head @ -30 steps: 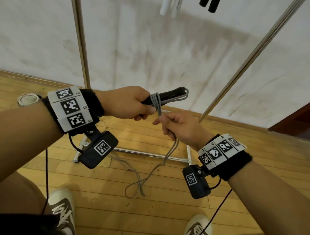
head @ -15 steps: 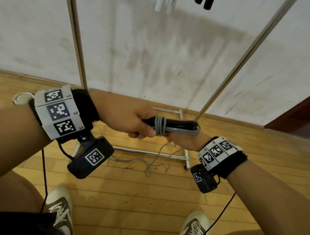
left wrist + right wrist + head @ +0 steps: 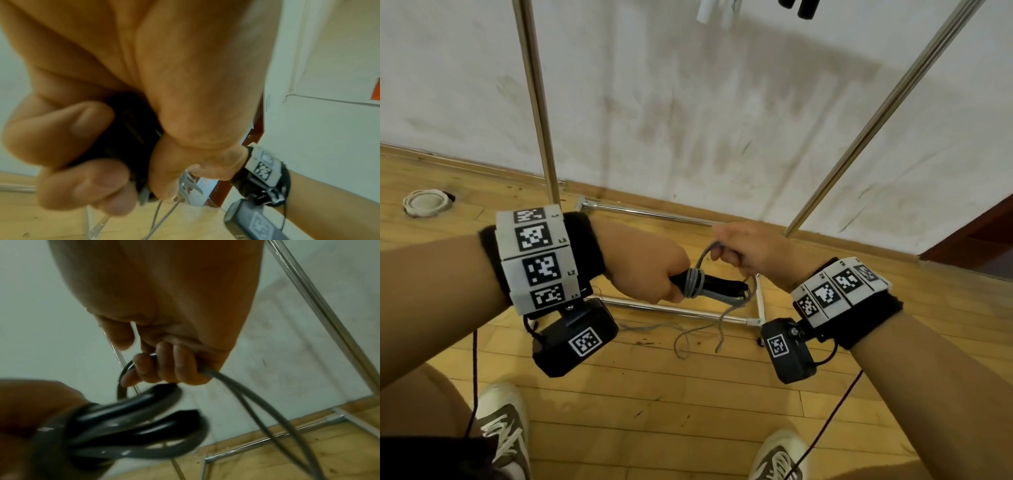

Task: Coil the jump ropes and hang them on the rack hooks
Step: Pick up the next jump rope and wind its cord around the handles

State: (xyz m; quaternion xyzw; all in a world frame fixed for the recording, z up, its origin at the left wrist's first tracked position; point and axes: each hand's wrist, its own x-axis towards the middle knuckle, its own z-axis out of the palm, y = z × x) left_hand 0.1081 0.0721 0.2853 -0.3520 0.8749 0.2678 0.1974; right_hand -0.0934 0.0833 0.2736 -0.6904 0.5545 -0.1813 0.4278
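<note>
My left hand [image 3: 650, 270] grips the black handles [image 3: 719, 286] of a jump rope, held level and pointing right. Several turns of its grey cord [image 3: 693, 282] are wound round the handles beside my fist. My right hand [image 3: 743, 250], above and right of the handles, holds a doubled length of the cord in curled fingers [image 3: 164, 366]. From that hand the loose cord [image 3: 698, 334] hangs down to the floor. In the left wrist view my fingers [image 3: 82, 178] wrap the dark handles [image 3: 131, 138]. The right wrist view shows the handles [image 3: 131, 417] blurred.
A chrome rack stands ahead: a left upright [image 3: 536, 102], a slanted right upright [image 3: 887, 109] and base bars [image 3: 681, 310] on the wooden floor. White and black handles of other ropes [image 3: 796, 7] hang at the top edge. A round white fitting [image 3: 424, 202] lies left. My shoes [image 3: 500, 425] are below.
My right hand has come up from under the handles to above them, carrying the cord over for another turn. The handles dropped lower and more cord has lifted off the floor.
</note>
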